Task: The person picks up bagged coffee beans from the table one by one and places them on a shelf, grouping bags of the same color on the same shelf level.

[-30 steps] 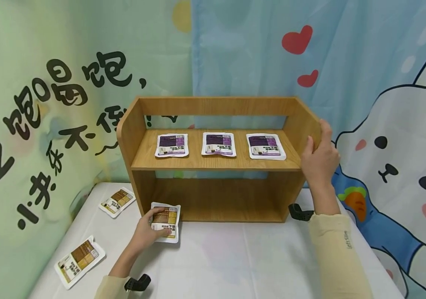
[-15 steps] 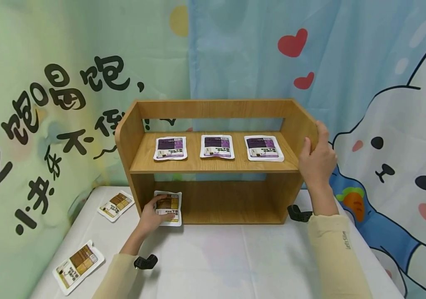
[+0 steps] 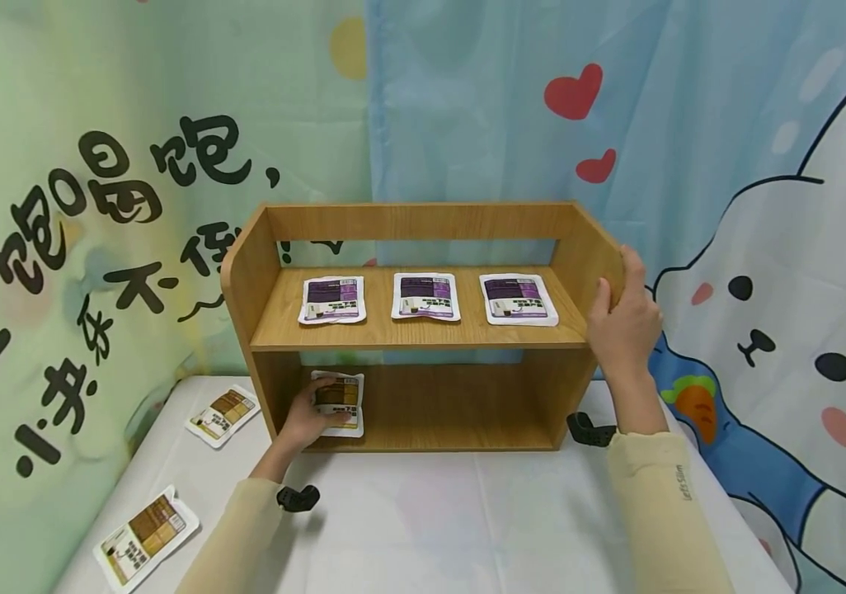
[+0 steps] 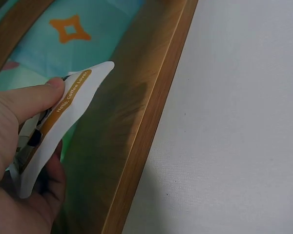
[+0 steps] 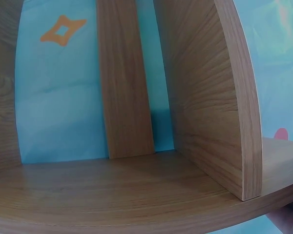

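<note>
My left hand (image 3: 306,422) pinches a brown-and-white coffee packet (image 3: 341,396) between thumb and fingers. In the left wrist view the packet (image 4: 71,109) is tilted above the bottom board (image 4: 132,146) of a wooden shelf, and an edge strip reads "Hello, Coffee Lover". The head view has it at the left front of the lower compartment. My right hand (image 3: 627,326) grips the front edge of the right side panel (image 3: 592,264). Its fingers (image 5: 283,219) barely show in the right wrist view. Three purple-and-white packets (image 3: 426,297) lie in a row on the upper board.
The wooden two-tier shelf (image 3: 423,221) stands at the back of the white table (image 3: 423,528). Left of it, two more brown-and-white packets lie flat, a far packet (image 3: 223,417) and a near packet (image 3: 147,538). Printed curtains (image 3: 460,99) hang behind.
My left hand has carried the brown-and-white coffee packet forward from before the shelf into the front of the lower compartment. My right hand keeps its grip on the side panel.
</note>
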The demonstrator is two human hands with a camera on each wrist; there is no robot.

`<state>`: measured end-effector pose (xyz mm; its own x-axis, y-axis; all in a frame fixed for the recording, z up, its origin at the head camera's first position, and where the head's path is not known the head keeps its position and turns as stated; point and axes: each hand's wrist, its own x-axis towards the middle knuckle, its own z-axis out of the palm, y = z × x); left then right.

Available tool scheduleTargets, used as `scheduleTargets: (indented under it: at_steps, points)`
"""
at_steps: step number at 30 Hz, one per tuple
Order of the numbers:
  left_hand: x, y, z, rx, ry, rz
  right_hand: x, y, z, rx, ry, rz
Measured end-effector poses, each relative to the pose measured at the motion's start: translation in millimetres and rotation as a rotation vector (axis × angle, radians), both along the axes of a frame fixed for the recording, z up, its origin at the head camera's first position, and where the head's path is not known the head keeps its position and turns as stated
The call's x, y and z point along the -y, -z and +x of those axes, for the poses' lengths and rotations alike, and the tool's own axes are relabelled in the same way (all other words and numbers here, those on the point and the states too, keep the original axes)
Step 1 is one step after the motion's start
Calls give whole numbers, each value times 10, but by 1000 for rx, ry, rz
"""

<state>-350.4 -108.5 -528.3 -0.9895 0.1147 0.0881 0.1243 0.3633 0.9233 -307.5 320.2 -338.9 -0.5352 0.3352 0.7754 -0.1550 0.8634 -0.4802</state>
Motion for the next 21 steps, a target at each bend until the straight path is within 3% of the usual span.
scheduleTargets:
  at_steps: [21]
  points:
    - [-31,136,-231,29,-10,14,6,10,-6,12,4,-22]
